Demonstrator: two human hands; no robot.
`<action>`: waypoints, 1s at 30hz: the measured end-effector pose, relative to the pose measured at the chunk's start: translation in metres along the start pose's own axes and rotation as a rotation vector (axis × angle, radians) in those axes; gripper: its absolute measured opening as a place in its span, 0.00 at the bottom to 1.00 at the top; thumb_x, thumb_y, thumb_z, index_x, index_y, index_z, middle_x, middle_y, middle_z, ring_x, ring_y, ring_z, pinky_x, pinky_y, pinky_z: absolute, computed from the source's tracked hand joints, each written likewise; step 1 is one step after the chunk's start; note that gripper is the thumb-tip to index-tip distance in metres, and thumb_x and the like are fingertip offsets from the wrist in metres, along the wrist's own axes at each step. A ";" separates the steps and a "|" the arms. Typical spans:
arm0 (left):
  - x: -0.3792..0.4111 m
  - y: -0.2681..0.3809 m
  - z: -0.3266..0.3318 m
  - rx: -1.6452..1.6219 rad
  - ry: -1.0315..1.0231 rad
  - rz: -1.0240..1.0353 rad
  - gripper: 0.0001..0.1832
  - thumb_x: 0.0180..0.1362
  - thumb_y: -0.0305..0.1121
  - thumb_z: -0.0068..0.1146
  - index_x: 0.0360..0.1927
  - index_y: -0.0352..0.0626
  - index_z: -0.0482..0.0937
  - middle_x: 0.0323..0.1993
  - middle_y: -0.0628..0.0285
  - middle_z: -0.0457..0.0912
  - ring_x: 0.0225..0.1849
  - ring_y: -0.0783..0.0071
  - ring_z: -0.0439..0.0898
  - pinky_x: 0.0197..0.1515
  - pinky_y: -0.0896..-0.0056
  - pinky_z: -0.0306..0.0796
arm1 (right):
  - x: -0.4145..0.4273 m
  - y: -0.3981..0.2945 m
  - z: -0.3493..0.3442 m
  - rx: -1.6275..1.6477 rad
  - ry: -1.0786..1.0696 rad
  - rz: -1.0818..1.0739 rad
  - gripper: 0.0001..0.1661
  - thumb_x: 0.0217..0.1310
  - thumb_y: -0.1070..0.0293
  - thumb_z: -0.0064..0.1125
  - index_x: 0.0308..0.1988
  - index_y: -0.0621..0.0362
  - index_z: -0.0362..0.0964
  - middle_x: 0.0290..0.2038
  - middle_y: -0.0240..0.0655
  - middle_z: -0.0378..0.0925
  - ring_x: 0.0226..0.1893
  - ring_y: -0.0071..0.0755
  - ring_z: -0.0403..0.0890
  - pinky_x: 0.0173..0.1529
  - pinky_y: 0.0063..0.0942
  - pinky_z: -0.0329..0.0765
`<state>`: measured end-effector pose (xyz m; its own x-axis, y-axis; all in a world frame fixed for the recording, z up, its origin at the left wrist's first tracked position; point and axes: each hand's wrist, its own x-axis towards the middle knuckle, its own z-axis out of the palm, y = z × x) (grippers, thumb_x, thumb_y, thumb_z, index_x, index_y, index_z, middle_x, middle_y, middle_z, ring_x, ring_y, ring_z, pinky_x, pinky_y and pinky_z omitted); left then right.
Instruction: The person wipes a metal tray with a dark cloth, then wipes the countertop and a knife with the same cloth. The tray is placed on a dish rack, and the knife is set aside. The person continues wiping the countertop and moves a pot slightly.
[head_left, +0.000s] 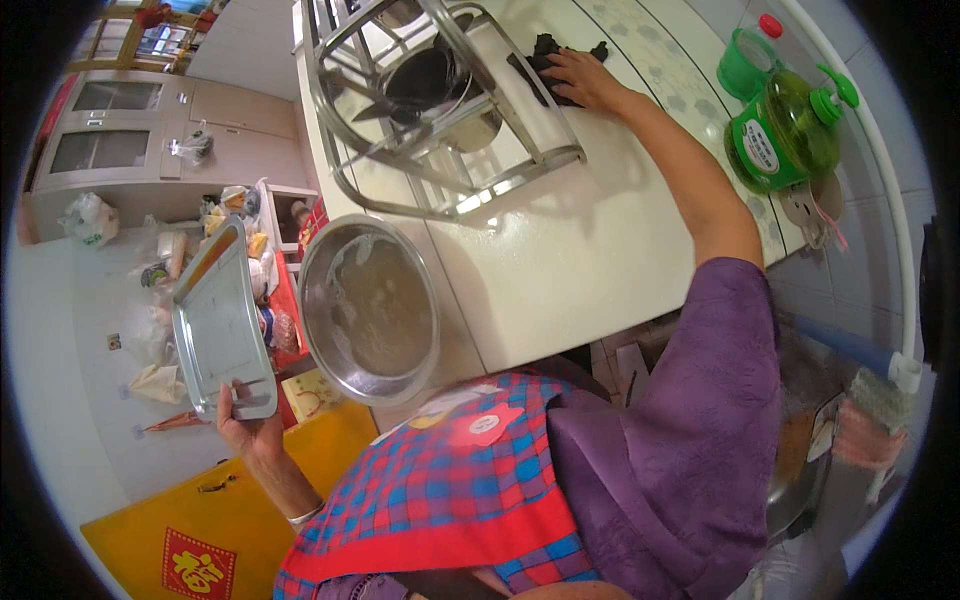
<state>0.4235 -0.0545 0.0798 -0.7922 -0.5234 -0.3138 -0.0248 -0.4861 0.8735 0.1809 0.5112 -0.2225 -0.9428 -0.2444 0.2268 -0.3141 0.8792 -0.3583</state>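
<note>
My left hand (251, 431) grips a shallow rectangular metal tray (221, 330) by its near end and holds it up at the left, tilted. A black cloth (544, 71) lies bunched on the white tabletop (592, 255). On that cloth rests my right hand (589, 79), its fingers spread over it; whether they grip it is unclear. Between the hands, a round steel basin (433, 300) of cloudy brownish water (379, 307) sits near the table's left edge. Beyond it, a metal rack (450, 202) of bent tubing stands around a steel pot (480, 131) and a dark pan (420, 79).
A large green pump bottle (787, 135) and a green container with a red cap (750, 60) stand along the right wall. A white pipe (892, 150) runs up that wall. To the left are a yellow cabinet (322, 427) and shelves with several bagged items (255, 270).
</note>
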 end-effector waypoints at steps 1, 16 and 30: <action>0.002 -0.001 -0.003 0.004 -0.018 -0.013 0.14 0.55 0.31 0.55 0.45 0.44 0.72 0.38 0.61 0.78 0.44 0.63 0.76 0.49 0.51 0.70 | -0.018 -0.006 -0.003 0.016 0.002 -0.029 0.23 0.58 0.63 0.51 0.54 0.51 0.68 0.62 0.41 0.58 0.64 0.47 0.54 0.65 0.41 0.51; 0.055 -0.018 -0.101 -0.217 -0.094 -0.098 0.17 0.55 0.28 0.51 0.50 0.45 0.70 0.44 0.60 0.78 0.46 0.64 0.78 0.49 0.50 0.73 | -0.211 -0.216 0.025 -0.070 0.285 0.308 0.23 0.52 0.61 0.56 0.49 0.55 0.70 0.57 0.46 0.62 0.61 0.54 0.56 0.63 0.50 0.51; 0.052 -0.023 -0.102 -0.334 -0.030 -0.066 0.18 0.54 0.25 0.53 0.49 0.48 0.71 0.41 0.64 0.78 0.40 0.71 0.78 0.45 0.54 0.75 | -0.119 -0.228 -0.096 0.888 0.603 0.445 0.13 0.61 0.66 0.52 0.44 0.62 0.72 0.30 0.30 0.76 0.31 0.20 0.75 0.38 0.21 0.72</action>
<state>0.4447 -0.1417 0.0052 -0.8134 -0.4643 -0.3503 0.1203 -0.7236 0.6797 0.3752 0.3788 -0.0809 -0.8585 0.4583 0.2301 -0.1618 0.1838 -0.9696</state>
